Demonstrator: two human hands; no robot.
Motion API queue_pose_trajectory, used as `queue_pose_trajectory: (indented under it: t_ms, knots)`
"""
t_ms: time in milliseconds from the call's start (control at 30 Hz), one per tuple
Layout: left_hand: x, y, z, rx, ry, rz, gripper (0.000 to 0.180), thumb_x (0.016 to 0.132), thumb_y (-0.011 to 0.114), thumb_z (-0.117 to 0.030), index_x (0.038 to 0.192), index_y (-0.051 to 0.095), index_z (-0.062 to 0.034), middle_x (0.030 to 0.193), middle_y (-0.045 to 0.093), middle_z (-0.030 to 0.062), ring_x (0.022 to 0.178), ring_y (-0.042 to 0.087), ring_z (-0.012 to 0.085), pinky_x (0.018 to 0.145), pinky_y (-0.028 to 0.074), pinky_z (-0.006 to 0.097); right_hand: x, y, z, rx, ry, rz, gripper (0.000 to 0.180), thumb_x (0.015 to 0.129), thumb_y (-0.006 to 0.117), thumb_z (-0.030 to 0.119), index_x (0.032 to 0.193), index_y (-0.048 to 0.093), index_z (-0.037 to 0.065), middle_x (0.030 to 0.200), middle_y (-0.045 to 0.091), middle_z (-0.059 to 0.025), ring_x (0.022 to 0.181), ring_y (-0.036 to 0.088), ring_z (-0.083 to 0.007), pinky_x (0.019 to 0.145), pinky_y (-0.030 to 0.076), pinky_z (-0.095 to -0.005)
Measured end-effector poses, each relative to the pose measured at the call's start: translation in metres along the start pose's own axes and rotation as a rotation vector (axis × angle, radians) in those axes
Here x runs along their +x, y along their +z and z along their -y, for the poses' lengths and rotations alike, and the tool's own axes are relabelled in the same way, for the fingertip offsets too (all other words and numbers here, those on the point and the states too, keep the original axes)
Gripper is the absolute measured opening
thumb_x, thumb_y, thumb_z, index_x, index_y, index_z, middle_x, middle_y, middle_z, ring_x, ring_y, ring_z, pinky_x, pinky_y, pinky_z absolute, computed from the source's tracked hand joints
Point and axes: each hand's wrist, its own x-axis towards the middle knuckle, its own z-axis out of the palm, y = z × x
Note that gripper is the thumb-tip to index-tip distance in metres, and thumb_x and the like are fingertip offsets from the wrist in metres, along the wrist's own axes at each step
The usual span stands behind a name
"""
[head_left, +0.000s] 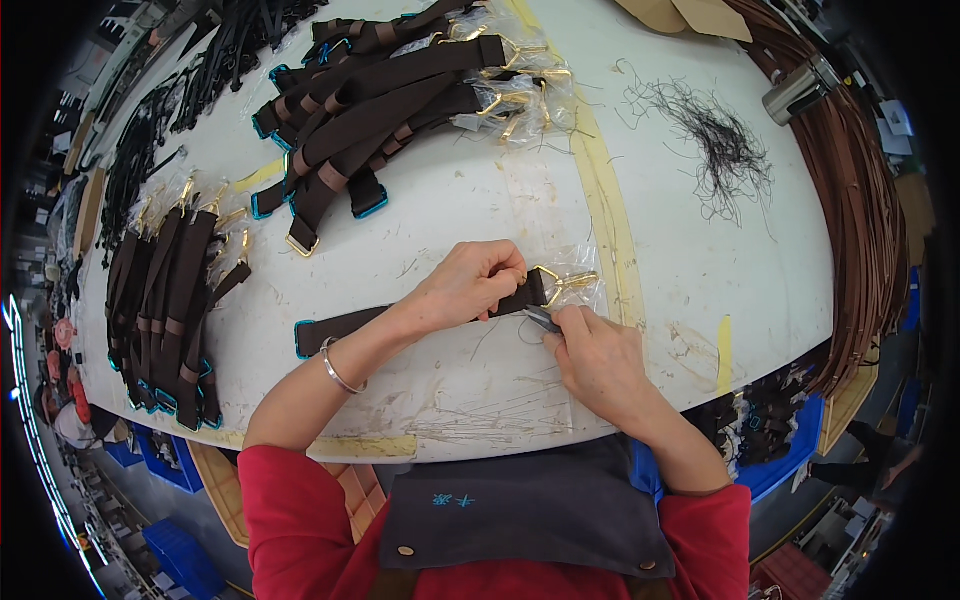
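Note:
A dark brown webbing strap (347, 327) lies across the table in front of me, a blue-wrapped buckle at its left end and a gold metal clasp (568, 285) in clear plastic at its right. My left hand (468, 287) rests over the strap near the clasp, thumb and forefinger pinched together; what is between them is too small to make out. Closed around small thread snips (541, 318), my right hand (603, 362) is just below the strap's right end. The snips' grey blades point at the strap's lower edge; their handle is hidden in my palm.
Similar straps lie in a pile (370, 110) at the back and a bundle (165, 310) on the left. Loose dark threads (725, 145) are heaped back right, near a metal cup (801, 90) and long brown strips (850, 200). A blue crate (785, 450) stands below the right edge.

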Motion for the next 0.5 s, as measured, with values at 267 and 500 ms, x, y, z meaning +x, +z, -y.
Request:
queue_pose_trajectory:
  t_ms: [267,500]
  knots:
    - [0.0008,0.0006,-0.0002,0.015,0.019,0.026,0.015,0.087,0.047,-0.014,0.084,0.056,-0.0016,0.073,0.052,0.0006,0.058,0.047,0.0045,0.049,0.041,0.018,-0.001,0.0054,0.0046,-0.054,0.036,-0.044,0.017,0.076,0.06,0.008,0.078,0.045,0.004,0.065,0.053,-0.0087,0.055,0.059,-0.0236,0.043,0.044,-0.0328]
    - [0.0022,0.0002,0.0009,0.034,0.009,0.025,0.016,0.087,0.047,-0.014,0.085,0.057,-0.0017,0.074,0.053,0.001,0.059,0.046,0.0044,0.05,0.042,0.018,0.0004,0.0074,0.0034,-0.038,0.031,-0.036,0.016,0.076,0.059,0.008,0.078,0.044,0.003,0.066,0.054,-0.0088,0.055,0.059,-0.0241,0.043,0.044,-0.0339]
